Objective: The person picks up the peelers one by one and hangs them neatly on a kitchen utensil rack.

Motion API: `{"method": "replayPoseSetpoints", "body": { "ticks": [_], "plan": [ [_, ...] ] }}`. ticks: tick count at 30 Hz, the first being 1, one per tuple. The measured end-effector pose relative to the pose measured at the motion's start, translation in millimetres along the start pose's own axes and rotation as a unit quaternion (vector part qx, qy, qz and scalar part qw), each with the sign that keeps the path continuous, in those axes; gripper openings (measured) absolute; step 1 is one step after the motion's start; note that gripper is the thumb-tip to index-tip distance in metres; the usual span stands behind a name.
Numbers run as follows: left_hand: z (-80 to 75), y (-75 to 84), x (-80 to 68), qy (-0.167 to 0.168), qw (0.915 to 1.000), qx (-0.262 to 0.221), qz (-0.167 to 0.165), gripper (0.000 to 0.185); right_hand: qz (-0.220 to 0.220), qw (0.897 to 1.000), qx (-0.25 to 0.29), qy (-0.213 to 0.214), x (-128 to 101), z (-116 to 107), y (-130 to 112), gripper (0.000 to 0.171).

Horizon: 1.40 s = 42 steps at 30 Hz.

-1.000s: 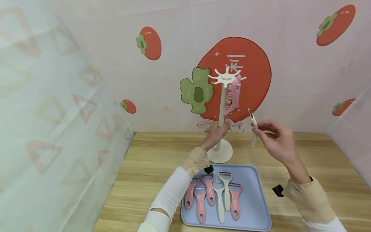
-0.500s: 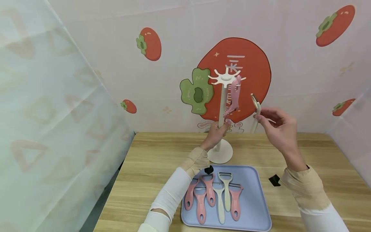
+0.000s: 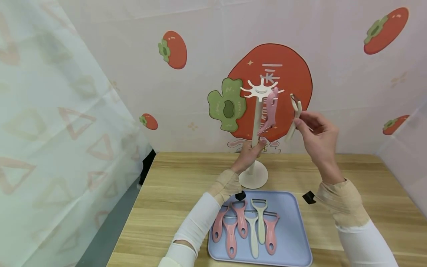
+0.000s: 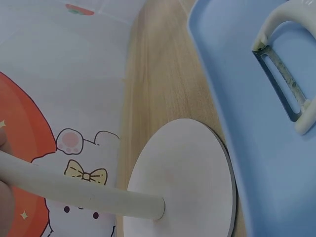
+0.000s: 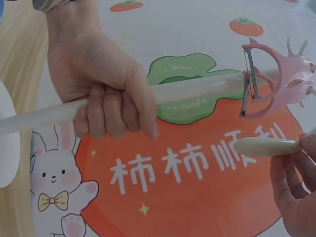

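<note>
My left hand [image 3: 248,152] grips the white pole of a hook stand [image 3: 258,111], its fingers wrapped round it in the right wrist view. Pink peelers [image 5: 276,81] hang from the stand's hooks; two blades show there, while the head view shows them overlapping. Right of the stand, my right hand [image 3: 318,133] pinches a white peeler [image 3: 297,109], blade end up, apart from the hooks. Fingers of that hand hide part of its handle. On a blue tray [image 3: 293,230] in front lie several pink peelers [image 3: 271,233] and two white peelers [image 3: 261,226].
The stand's round white base [image 3: 258,178] rests on the wooden table [image 3: 180,178], just behind the tray. A patterned cloth backdrop [image 3: 200,22] rises behind, with another cloth sheet [image 3: 83,148] on the left.
My right hand has risen with the white peeler, up toward the level of the hanging pink ones. The left hand stays on the pole. The left cloth sheet has shifted.
</note>
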<state>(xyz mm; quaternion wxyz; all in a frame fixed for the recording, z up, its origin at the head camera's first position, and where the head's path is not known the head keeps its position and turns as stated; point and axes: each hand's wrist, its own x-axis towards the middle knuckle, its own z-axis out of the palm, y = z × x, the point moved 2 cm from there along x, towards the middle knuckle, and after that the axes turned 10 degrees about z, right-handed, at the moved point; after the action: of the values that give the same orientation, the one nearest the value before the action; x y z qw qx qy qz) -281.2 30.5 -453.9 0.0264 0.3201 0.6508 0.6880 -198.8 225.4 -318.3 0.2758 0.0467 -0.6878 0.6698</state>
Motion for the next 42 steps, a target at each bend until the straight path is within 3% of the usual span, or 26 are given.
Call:
{"method": "replayPoseSetpoints", "body": {
  "ticks": [11,22,30,42],
  "plan": [
    [0.9,-2.5,0.3,-0.008,0.9999,-0.006,-0.002,0.052,-0.01,0.999,0.031,0.011,24,15,-10,0.025],
    [0.5,-0.4,0.9,0.007,0.9999,-0.005,-0.007,0.051,0.006,0.996,0.091,-0.025,45,32,-18,0.024],
    [-0.5,-1.3,0.2,-0.002,0.9999,-0.004,-0.011,0.051,0.007,0.999,0.034,-0.026,51,41,-17,0.024],
    [-0.4,-1.4,0.5,-0.009,0.9999,-0.004,-0.005,0.051,0.0,1.0,0.001,-0.028,51,44,-14,0.025]
  ]
}}
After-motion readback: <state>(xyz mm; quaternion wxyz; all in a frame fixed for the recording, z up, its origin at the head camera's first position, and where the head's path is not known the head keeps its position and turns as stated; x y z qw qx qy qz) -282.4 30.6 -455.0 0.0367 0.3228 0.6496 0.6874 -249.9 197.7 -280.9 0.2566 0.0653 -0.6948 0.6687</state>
